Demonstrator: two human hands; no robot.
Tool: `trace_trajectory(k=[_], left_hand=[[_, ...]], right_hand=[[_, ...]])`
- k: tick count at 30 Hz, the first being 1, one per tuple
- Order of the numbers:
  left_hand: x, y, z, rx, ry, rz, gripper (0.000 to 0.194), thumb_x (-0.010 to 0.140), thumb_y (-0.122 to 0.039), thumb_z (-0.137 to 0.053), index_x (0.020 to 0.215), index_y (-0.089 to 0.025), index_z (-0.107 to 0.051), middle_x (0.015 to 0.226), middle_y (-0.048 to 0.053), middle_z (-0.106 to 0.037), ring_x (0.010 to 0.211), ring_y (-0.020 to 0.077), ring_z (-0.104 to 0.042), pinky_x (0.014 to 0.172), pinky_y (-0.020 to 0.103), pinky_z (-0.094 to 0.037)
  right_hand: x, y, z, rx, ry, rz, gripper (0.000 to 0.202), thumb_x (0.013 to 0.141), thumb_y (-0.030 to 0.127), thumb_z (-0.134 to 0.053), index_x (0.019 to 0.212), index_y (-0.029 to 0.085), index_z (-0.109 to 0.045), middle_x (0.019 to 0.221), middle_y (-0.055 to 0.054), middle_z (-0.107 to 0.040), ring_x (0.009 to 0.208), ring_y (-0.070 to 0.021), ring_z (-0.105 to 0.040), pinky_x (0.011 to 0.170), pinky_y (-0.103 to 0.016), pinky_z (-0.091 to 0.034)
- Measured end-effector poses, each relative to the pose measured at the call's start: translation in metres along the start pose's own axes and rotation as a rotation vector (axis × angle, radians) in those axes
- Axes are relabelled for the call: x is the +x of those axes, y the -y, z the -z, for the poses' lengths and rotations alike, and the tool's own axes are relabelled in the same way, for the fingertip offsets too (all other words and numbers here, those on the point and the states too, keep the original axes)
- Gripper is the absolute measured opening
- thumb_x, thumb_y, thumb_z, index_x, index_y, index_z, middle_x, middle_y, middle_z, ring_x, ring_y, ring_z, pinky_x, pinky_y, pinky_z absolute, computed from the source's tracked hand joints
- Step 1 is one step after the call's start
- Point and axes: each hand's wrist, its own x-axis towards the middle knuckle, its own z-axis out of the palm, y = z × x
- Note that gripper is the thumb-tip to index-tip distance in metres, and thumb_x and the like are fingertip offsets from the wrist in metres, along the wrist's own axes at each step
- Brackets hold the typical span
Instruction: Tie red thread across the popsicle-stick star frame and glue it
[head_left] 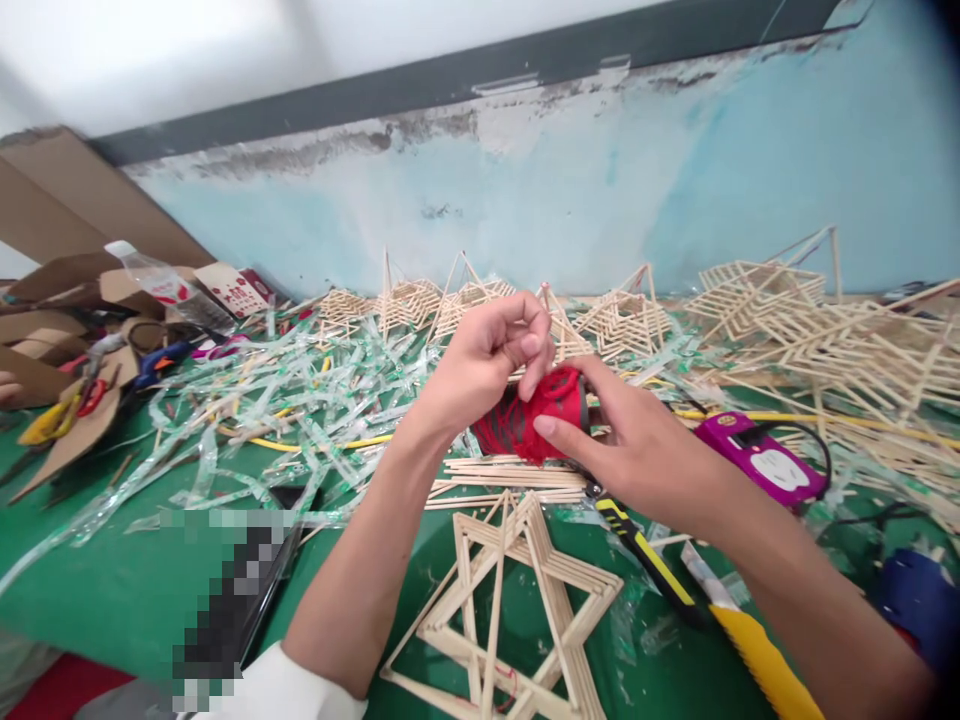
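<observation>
A spool of red yarn (517,430) is held above the table, its strands wound over a dark core. My right hand (630,430) grips the spool's right end between thumb and fingers. Close above it, my left hand (499,345) has its fingers curled in a pinch; whether a strand of yarn lies between them cannot be made out. Below both hands, a star-shaped frame of stacked wooden sticks (555,590) rests on the green table (352,600), with a bit of red yarn on its lower part. Loose wooden sticks (517,480) lie between the frame and the spool.
Right of the frame lie a yellow-and-black utility knife (649,560), a yellow-handled tool (765,660) and a purple device (765,460). Clear plastic strips (360,400) litter the back. Several stick frames (626,310) line the wall. A plastic bottle (172,285) and cardboard (45,340) are left.
</observation>
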Motion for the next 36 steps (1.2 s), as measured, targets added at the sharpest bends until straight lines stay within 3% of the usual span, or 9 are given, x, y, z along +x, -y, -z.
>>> trace_trajectory(k=[2, 8, 11, 14, 17, 19, 23, 30, 36], left_hand=[[0.000, 0.000, -0.001, -0.072, -0.016, 0.010, 0.041, 0.086, -0.049, -0.073, 0.074, -0.022, -0.045, 0.044, -0.009, -0.039, 0.046, 0.0092, -0.044, 0.059, 0.029, -0.044], [-0.002, 0.005, -0.004, -0.232, -0.049, 0.039, 0.038, 0.083, -0.042, -0.073, 0.073, -0.022, -0.043, 0.047, -0.011, -0.027, 0.041, 0.0051, -0.032, 0.047, 0.024, -0.028], [-0.003, 0.001, -0.009, -0.182, -0.060, 0.037, 0.035, 0.084, -0.040, -0.068, 0.072, -0.022, -0.040, 0.047, -0.011, -0.026, 0.042, 0.0054, -0.032, 0.047, 0.025, -0.028], [-0.006, -0.010, -0.018, -0.058, -0.103, -0.020, 0.024, 0.086, -0.024, -0.059, 0.071, -0.022, -0.041, 0.049, -0.009, -0.030, 0.043, 0.0051, -0.034, 0.047, 0.024, -0.028], [-0.008, -0.021, -0.022, 0.046, -0.080, -0.051, 0.020, 0.081, -0.009, -0.054, 0.070, -0.021, -0.043, 0.050, -0.008, -0.037, 0.043, 0.0044, -0.037, 0.046, 0.023, -0.030], [-0.008, -0.024, -0.020, 0.042, -0.046, -0.058, 0.018, 0.082, -0.007, -0.051, 0.072, -0.020, -0.044, 0.050, -0.007, -0.047, 0.046, 0.0061, -0.048, 0.050, 0.023, -0.041], [-0.005, -0.025, -0.006, 0.045, -0.085, -0.069, 0.015, 0.086, -0.011, -0.053, 0.074, -0.019, -0.049, 0.064, 0.001, -0.067, 0.066, 0.0114, -0.069, 0.061, 0.023, -0.053], [-0.012, -0.037, 0.017, 0.319, -0.201, -0.122, 0.014, 0.079, -0.005, -0.065, 0.069, -0.014, -0.064, 0.062, -0.001, -0.061, 0.060, 0.0061, -0.056, 0.056, 0.018, -0.046], [-0.017, -0.045, 0.016, 0.329, -0.095, -0.112, 0.007, 0.088, -0.010, -0.065, 0.086, -0.016, -0.063, 0.077, 0.002, -0.067, 0.067, 0.0082, -0.062, 0.060, 0.020, -0.049]], right_hand=[[-0.003, 0.004, 0.001, -0.031, -0.049, 0.029, 0.033, 0.089, 0.045, -0.062, 0.113, 0.024, -0.055, 0.094, -0.006, -0.070, 0.077, -0.0223, -0.066, 0.065, -0.033, -0.051], [-0.016, 0.010, -0.002, -0.206, -0.153, 0.180, 0.033, 0.092, 0.043, -0.060, 0.118, 0.023, -0.053, 0.107, -0.010, -0.067, 0.090, -0.0256, -0.067, 0.073, -0.037, -0.051], [-0.017, 0.012, -0.002, -0.251, -0.185, 0.145, 0.026, 0.091, 0.044, -0.060, 0.105, 0.023, -0.054, 0.092, -0.008, -0.067, 0.078, -0.0244, -0.065, 0.064, -0.035, -0.048], [-0.013, 0.013, 0.001, -0.191, -0.206, -0.001, 0.028, 0.089, 0.051, -0.058, 0.090, 0.024, -0.049, 0.068, -0.001, -0.060, 0.058, -0.0197, -0.055, 0.051, -0.031, -0.039], [-0.010, 0.009, 0.007, -0.093, -0.170, -0.077, 0.036, 0.095, 0.057, -0.046, 0.079, 0.024, -0.046, 0.062, 0.001, -0.053, 0.054, -0.0160, -0.048, 0.051, -0.030, -0.036], [-0.012, 0.005, 0.012, -0.054, -0.132, -0.072, 0.040, 0.097, 0.059, -0.043, 0.082, 0.023, -0.051, 0.068, 0.000, -0.057, 0.060, -0.0157, -0.051, 0.056, -0.030, -0.039], [-0.024, -0.001, 0.019, 0.063, -0.129, -0.016, 0.040, 0.095, 0.060, -0.055, 0.111, 0.024, -0.056, 0.088, -0.001, -0.065, 0.074, -0.0163, -0.058, 0.064, -0.027, -0.046], [-0.043, 0.007, 0.022, 0.171, -0.188, -0.004, 0.037, 0.094, 0.056, -0.059, 0.115, 0.024, -0.057, 0.094, -0.004, -0.070, 0.080, -0.0185, -0.066, 0.067, -0.026, -0.054], [-0.042, 0.011, 0.022, 0.285, -0.275, 0.037, 0.031, 0.094, 0.051, -0.063, 0.114, 0.026, -0.059, 0.100, -0.004, -0.072, 0.083, -0.0182, -0.069, 0.067, -0.026, -0.057]])
